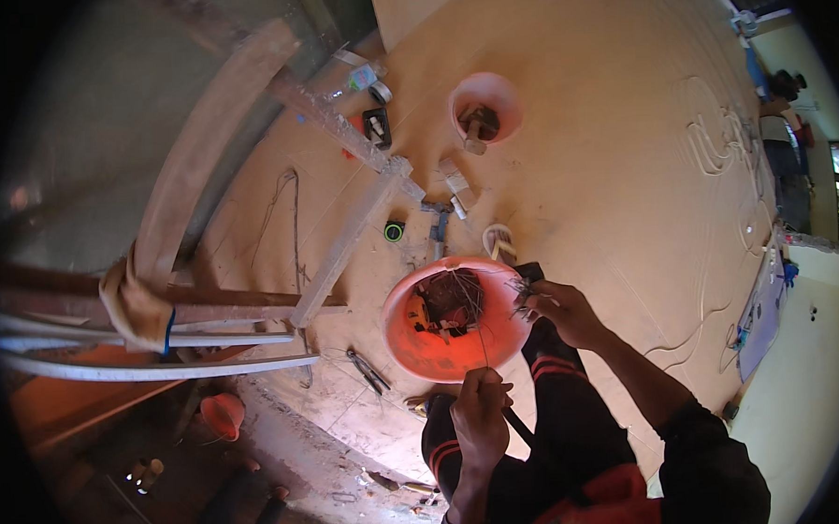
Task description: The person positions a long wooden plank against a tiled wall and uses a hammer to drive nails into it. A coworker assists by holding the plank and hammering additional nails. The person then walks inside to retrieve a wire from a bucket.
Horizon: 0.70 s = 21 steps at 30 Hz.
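Observation:
An orange bucket stands on the floor in front of my knees, with dark tools or scraps and thin wires inside. My right hand is closed at the bucket's right rim, pinching a tangled bunch of thin wire. Below the near rim, my left hand makes a fist around a thin strand of wire that runs up across the bucket's mouth. A pair of pliers lies on the floor left of the bucket.
Beyond the bucket lie a hammer, a round green-and-black tape measure and a roll of tape. A second, pinkish bucket stands farther off. Wooden beams and pale pipes crowd the left. Another person's legs show lower left.

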### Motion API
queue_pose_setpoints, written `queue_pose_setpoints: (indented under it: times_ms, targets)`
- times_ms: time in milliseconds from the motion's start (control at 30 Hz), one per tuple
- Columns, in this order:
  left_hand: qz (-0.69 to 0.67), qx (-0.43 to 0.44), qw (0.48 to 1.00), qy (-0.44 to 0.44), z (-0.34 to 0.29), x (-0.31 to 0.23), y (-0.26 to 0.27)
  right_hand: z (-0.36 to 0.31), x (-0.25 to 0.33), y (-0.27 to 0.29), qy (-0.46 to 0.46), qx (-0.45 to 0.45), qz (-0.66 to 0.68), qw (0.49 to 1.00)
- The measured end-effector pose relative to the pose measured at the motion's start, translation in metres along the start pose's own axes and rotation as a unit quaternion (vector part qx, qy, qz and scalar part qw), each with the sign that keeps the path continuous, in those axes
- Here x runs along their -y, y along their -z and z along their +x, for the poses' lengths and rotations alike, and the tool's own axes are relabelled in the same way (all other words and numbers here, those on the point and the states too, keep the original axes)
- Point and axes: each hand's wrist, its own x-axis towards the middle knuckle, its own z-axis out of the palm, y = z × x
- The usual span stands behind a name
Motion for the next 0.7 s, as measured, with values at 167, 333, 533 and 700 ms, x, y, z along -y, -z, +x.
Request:
queue_pose_setpoints:
  times_ms: [167,333,533,700]
  targets:
    - [0.017,-0.109,0.992,0.061,0.094,-0.005,-0.042,0.096,0.007,0.077,-0.03,0.045,0.024,0.998]
    - [0.003,-0.151,0.985,0.078,0.167,-0.021,-0.07,0.2,0.006,0.142,0.01,0.013,0.054,0.998]
    - [0.009,-0.143,0.983,0.118,0.214,-0.043,-0.106,0.354,-0.042,0.189,0.019,-0.131,0.002,0.991]
    - [-0.021,-0.154,0.976,0.151,0.228,-0.055,-0.126,0.452,-0.097,0.211,-0.054,-0.229,-0.096,0.967]
